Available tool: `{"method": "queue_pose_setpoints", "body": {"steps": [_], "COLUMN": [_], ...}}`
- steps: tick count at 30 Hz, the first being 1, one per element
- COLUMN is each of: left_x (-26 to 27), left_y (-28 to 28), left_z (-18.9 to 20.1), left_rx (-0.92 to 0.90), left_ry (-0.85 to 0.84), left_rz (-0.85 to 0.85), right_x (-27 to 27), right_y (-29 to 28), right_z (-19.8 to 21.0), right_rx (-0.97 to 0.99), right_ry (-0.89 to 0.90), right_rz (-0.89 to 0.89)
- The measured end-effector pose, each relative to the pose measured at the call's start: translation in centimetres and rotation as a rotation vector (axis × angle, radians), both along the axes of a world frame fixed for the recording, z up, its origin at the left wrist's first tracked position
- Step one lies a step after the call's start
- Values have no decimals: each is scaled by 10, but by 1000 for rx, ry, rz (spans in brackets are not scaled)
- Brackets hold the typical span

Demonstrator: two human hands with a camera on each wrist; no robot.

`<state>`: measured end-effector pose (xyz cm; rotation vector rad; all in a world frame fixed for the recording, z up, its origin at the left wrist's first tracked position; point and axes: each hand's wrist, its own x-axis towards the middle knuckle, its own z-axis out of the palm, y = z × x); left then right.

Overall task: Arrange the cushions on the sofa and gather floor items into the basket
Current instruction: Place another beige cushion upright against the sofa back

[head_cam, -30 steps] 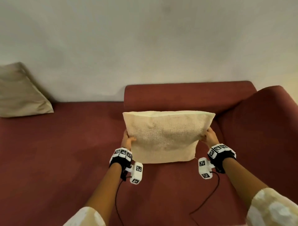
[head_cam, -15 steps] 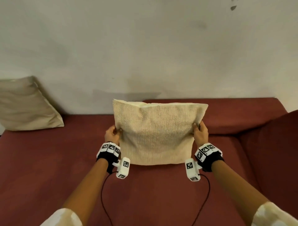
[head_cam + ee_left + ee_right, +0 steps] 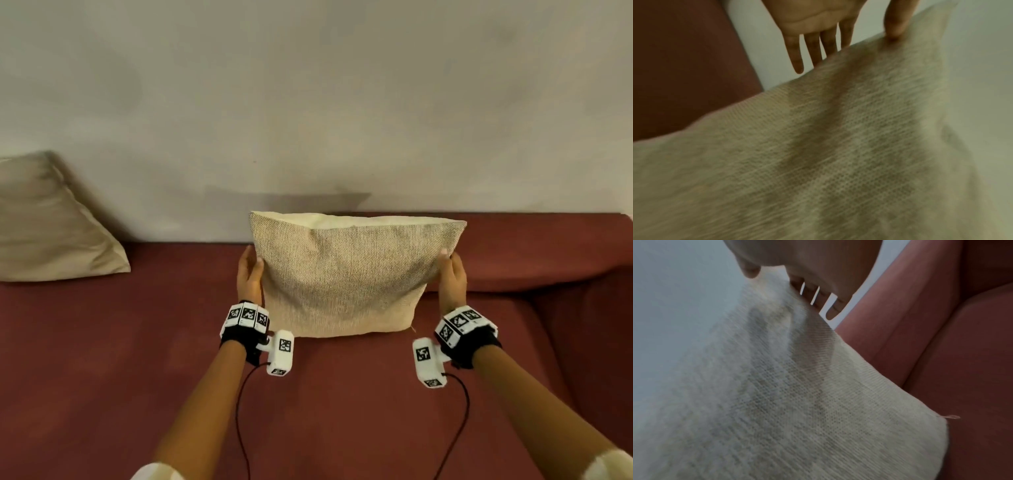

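woven cushion (image 3: 346, 274) stands upright on the sofa (image 3: 102, 342), long axis left-right. left hand (image 3: 249, 277) and right hand (image 3: 452, 277) each pinch a side edge. second cushion (image 3: 51, 222) leans far left; two total.

The woven cushion (image 3: 342, 274) hides most fingers of the left grip (image 3: 249, 278) and right grip (image 3: 452, 278) behind its sides, its near weave smears into blur in both wrist views, whose top edges crop each palm, and the head view's left edge cuts off the plain cushion (image 3: 51, 222).
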<state>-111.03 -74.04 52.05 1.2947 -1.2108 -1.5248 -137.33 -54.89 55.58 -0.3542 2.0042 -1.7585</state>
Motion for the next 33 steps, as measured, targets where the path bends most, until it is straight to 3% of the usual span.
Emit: {"method": "queue_pose_setpoints", "body": {"steps": [2,5,8,14,17,19,23,26,29,33], "left_x": [-10,-21,-25,-9,11,28,46,47,43,42], "left_y": [-6,-21,-32,-34,-22,-11,25,33,20,8], "left_z": [11,18,26,23,1,-28,-76,-106,-125,-114], "left_rx": [-51,-125,-236,-206,-88,-4,84,110,92,-48], "left_ry": [-14,-235,-317,-329,-281,-305,-405,-448,-501,-462], "left_rz": [1,39,58,-22,-86,-82,-200,-269,-211,-87], "right_x": [-5,-17,-25,-20,-20,-14,8,13,7,27], "right_y": [-12,-26,-27,-21,3,19,32,19,10,12], "right_z": [2,11,20,10,-15,-41,-93,-118,-120,-111], "right_rx": [58,327,463,303,134,182,517,607,777,724], "right_ry": [25,129,177,52,-169,-222,-70,25,45,67], "right_rz": [-40,-113,-117,12,20,13,147,276,246,154]}}
